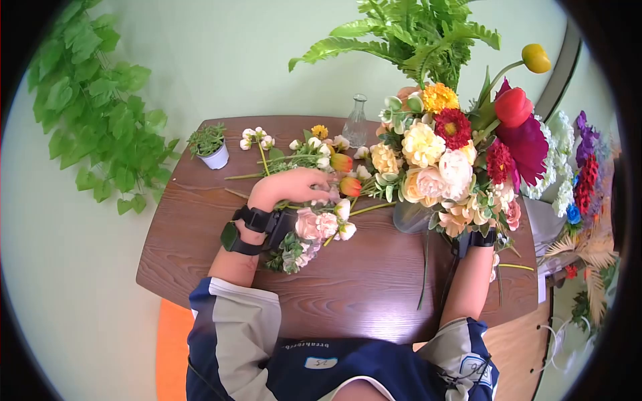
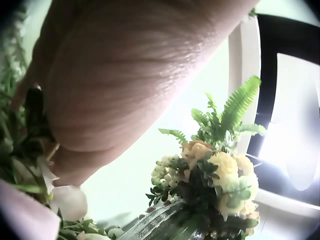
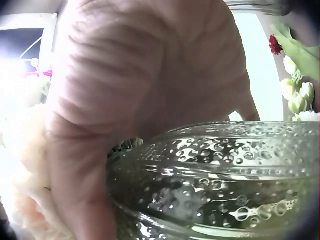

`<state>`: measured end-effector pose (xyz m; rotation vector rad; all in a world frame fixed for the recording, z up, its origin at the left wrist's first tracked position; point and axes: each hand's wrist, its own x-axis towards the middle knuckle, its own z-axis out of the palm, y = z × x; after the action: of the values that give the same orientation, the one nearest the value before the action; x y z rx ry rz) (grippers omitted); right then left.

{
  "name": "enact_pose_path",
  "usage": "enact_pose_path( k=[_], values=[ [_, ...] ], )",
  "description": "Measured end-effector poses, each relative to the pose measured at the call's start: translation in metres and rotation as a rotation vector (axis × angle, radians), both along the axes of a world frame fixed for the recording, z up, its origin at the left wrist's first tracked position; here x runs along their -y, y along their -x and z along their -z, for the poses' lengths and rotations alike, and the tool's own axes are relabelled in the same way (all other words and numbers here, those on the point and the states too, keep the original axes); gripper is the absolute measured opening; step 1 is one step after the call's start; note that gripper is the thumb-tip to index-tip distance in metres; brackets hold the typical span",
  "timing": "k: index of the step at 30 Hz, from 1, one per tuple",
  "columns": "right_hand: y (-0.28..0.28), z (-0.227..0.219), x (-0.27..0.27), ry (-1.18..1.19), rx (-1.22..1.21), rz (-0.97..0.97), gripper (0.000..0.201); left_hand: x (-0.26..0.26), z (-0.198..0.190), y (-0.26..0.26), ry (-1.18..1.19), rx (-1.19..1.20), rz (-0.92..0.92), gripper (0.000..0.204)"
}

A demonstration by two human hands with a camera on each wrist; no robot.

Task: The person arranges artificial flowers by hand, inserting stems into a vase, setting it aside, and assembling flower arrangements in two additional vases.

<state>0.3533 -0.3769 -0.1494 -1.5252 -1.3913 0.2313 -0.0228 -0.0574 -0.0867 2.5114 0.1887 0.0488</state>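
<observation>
My left hand (image 1: 291, 187) reaches palm-down over loose flowers, its fingertips lowered among orange tulips (image 1: 350, 186) and white buds. In the left wrist view the palm (image 2: 115, 85) covers much of the scene, with stems and leaves at the finger side; I cannot tell whether the fingers pinch a stem. My right hand (image 3: 150, 85) grips a bumpy clear glass vase (image 3: 225, 175), thumb down its near side. From the head view that hand is hidden behind the large bouquet (image 1: 455, 147) that fills the vase. Pink and white flowers (image 1: 316, 226) lie below my left hand.
A small potted plant (image 1: 214, 157) stands at the table's back left. Behind the flowers is a slim glass bottle (image 1: 356, 121). A fern (image 1: 418, 37) rises behind the bouquet. Vines (image 1: 100, 107) hang on the left wall, and more flowers (image 1: 585, 180) stand at right.
</observation>
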Motion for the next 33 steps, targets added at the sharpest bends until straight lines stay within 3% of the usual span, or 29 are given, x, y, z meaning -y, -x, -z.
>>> enact_pose_path(
  k=[4,9,13,15,16,18,22,26,28,33],
  values=[
    [-0.018,-0.001,0.003,-0.006,-0.007,0.005,0.027,0.002,-0.013,0.009,0.048,-0.171,0.003,0.025],
    [-0.018,0.001,0.004,-0.017,-0.011,0.004,0.027,0.007,-0.038,0.018,0.104,-0.114,-0.033,0.022],
    [-0.017,0.003,0.003,-0.031,-0.015,0.004,0.028,-0.001,-0.057,0.035,0.187,0.109,-0.095,0.023],
    [-0.024,0.006,0.004,-0.037,-0.021,0.0,0.028,0.0,-0.069,0.045,0.336,0.438,-0.32,0.022],
    [-0.028,0.008,0.004,-0.04,-0.026,-0.003,0.028,-0.003,-0.071,0.05,0.333,0.434,-0.322,0.022],
    [-0.037,0.013,0.009,-0.044,-0.036,-0.012,0.028,-0.008,-0.076,0.058,0.52,0.771,-0.397,0.024],
    [-0.05,0.017,0.005,-0.057,-0.04,-0.029,0.028,-0.003,-0.088,0.066,0.607,1.025,-0.515,0.025],
    [-0.047,0.02,0.009,-0.064,-0.036,-0.036,0.028,-0.013,-0.086,0.078,0.566,0.919,-0.581,0.025],
    [-0.044,0.022,0.01,-0.066,-0.035,-0.037,0.028,-0.015,-0.086,0.08,0.547,0.743,-0.626,0.025],
    [-0.041,0.023,0.008,-0.076,-0.038,-0.04,0.028,-0.018,-0.077,0.073,0.526,0.801,-0.648,0.026]
  ],
)
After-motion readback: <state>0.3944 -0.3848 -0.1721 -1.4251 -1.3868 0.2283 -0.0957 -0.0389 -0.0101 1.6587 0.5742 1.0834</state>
